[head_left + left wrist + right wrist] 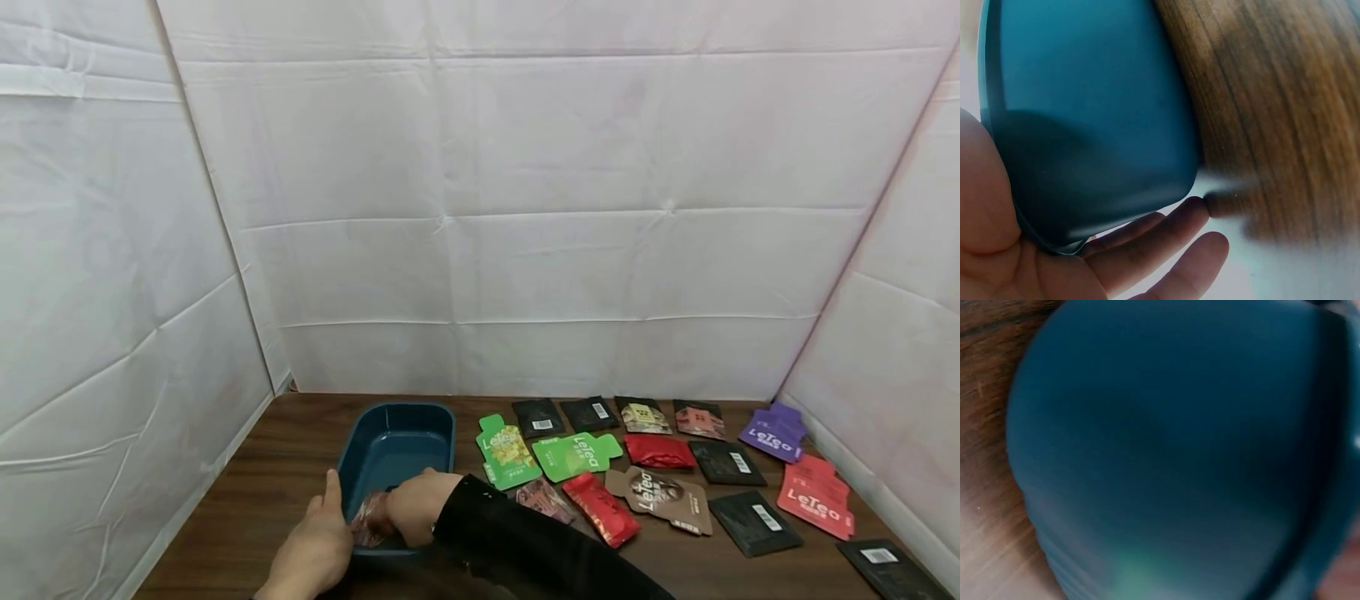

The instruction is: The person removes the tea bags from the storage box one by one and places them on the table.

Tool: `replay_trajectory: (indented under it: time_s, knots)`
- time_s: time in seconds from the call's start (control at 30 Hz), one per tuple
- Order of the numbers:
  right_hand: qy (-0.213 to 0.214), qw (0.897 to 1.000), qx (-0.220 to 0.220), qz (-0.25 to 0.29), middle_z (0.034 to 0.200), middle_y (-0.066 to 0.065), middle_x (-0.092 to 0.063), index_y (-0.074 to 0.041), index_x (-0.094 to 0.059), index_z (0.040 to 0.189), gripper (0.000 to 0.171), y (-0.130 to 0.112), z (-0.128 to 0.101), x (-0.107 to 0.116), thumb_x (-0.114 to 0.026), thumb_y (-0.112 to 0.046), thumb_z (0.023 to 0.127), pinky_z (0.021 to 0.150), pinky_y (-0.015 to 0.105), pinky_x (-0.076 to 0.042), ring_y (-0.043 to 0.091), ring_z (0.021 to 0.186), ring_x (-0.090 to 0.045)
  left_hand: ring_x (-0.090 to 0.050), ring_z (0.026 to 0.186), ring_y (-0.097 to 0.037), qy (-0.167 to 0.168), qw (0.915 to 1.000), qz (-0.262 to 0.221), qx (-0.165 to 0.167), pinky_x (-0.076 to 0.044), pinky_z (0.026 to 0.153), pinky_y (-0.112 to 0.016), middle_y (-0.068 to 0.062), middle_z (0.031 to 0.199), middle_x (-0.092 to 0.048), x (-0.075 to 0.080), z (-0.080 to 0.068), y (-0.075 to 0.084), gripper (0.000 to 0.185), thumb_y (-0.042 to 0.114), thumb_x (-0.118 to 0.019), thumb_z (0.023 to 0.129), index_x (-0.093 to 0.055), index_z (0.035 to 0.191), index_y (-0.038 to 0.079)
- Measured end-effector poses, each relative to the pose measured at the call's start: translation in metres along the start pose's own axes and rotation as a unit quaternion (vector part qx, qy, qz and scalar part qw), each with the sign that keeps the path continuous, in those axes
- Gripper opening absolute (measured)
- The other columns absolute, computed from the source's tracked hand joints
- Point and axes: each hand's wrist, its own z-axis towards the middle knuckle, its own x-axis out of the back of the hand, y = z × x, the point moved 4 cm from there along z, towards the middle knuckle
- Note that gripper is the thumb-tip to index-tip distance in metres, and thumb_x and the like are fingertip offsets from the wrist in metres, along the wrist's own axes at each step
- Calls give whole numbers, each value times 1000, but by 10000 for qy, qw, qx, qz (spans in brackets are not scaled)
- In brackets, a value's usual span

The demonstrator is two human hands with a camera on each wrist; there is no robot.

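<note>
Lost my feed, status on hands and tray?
Left hand braces the blue tray outside. Right hand holds a reddish packet in the tray. Nothing blocking.

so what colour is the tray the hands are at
Dark teal blue tray, with both hands at its near end; the head view shows it best.

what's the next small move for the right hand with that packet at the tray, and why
Probably let go of the reddish packet and draw the right hand back. The head view shows that hand holding the packet at the near end of the blue tray, already inside its rim, while the left hand rests against the tray's near left edge, steadying it. Many more packets lie on the table to the right.
</note>
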Motion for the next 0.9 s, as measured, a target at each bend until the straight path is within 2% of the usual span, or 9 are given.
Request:
replay_trajectory:
  time_s: [0.07, 0.23, 0.37, 0.53, 0.63, 0.7, 0.77, 0.8, 0.9]
  knots:
    - [-32, 10000, -45, 55, 88, -12, -66, -31, -70, 108, 22, 1, 3, -3, -70, -14, 94, 108, 40, -35, 6, 95, -62, -61, 89, -30, -42, 10000, -14, 37, -52, 74, -54, -34, 126, -48, -1, 0, -1, 68, 1, -47, 99, -8, 155, -8]
    - [564, 9982, -187, -85, 85, -15, -65, -33, -70, 97, 19, 0, 6, -6, -75, -16, 89, 107, 46, -36, 5, 99, -61, -60, 88, -30, -78, 9999, 5, 116, -52, 75, -54, -34, 125, -48, -2, 2, -2, 68, 0, -45, 99, -9, 155, -8]
    - [821, 9960, -343, -91, 83, -15, -63, -34, -69, 91, 14, 1, 8, -9, -74, -21, 90, 100, 39, -41, 5, 90, -61, -59, 86, -29, -140, 9997, -36, 185, -52, 75, -54, -33, 125, -48, -4, 3, -2, 68, 1, -45, 99, -8, 155, -8]
    - [799, 9963, -313, -82, 85, -16, -61, -34, -68, 97, 7, 4, 11, -12, -66, -27, 96, 86, 32, -43, 3, 84, -57, -59, 84, -28, -136, 9997, -77, 203, -52, 75, -53, -32, 124, -48, -4, 3, -2, 70, 0, -47, 97, -8, 155, -7]
    - [1102, 9933, -183, -304, 85, -16, -61, -31, -70, 108, 14, 6, 10, -10, -67, -26, 96, 75, 28, -41, 2, 78, -54, -59, 81, -26, -81, 9998, -54, 157, -53, 71, -50, -31, 123, -50, -4, 3, -3, 70, 1, -47, 98, -8, 156, -7]
    - [1457, 9884, -145, -402, 84, -16, -61, -29, -69, 112, 16, 9, 4, -4, -68, -24, 96, 71, 26, -37, 2, 73, -52, -58, 78, -25, -128, 9997, -73, 204, -52, 68, -47, -28, 120, -51, -3, 4, -3, 70, 3, -47, 99, -7, 156, -6]
    - [1945, 9797, -92, -467, 78, -15, -58, -26, -67, 109, 11, 12, -5, 4, -65, -26, 98, 67, 25, -32, 3, 67, -47, -59, 80, -26, -198, 9995, -63, 243, -52, 68, -46, -28, 121, -50, -3, 5, -4, 71, 4, -48, 99, -6, 156, -5]
    - [2232, 9736, -65, -466, 74, -14, -56, -25, -66, 105, 6, 13, -10, 9, -61, -26, 101, 66, 25, -30, 4, 63, -45, -60, 81, -27, -239, 9993, -70, 268, -53, 68, -46, -28, 121, -50, -3, 6, -4, 72, 5, -48, 99, -6, 156, -5]
    - [3019, 9529, 62, -289, 72, -11, -54, -21, -63, 102, 10, 20, -31, 25, -53, -23, 105, 65, 23, -31, 4, 61, -45, -63, 88, -32, -268, 9993, -47, 236, -53, 72, -49, -32, 127, -47, -1, 6, -5, 72, 4, -48, 99, -6, 156, -5]
